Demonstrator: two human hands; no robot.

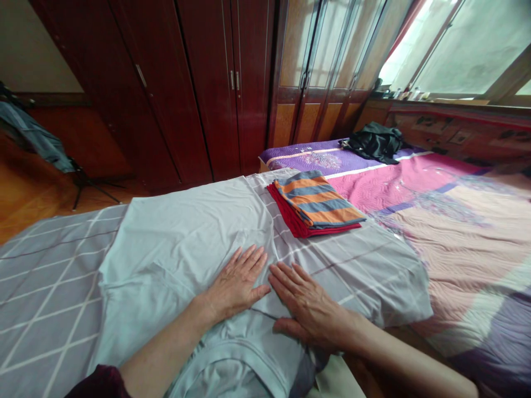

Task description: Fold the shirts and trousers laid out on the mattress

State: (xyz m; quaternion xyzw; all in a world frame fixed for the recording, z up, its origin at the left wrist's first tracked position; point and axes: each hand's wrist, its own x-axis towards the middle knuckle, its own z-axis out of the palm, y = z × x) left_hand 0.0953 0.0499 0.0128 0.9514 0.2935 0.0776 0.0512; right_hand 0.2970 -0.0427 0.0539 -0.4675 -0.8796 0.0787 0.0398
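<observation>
A pale mint T-shirt (199, 221) lies spread on a grey checked cloth (53, 298), its neckline toward me at the bottom of the view. My left hand (238, 279) rests flat on the shirt, fingers stretched out. Close to its right, my right hand (305, 304) lies palm down at the shirt's right edge, fingers extended and thumb out to the side. Neither hand grasps anything. Beyond my right hand sits a folded orange and grey striped garment (319, 199) on top of a folded red one (290, 215).
A bed with a purple, pink and cream quilt (456, 237) stands at the right, a black garment (373, 141) heaped on it. Dark red wardrobes (207, 83) line the back. At the left is a tripod (83, 179). Small bottles (409, 94) stand by the window.
</observation>
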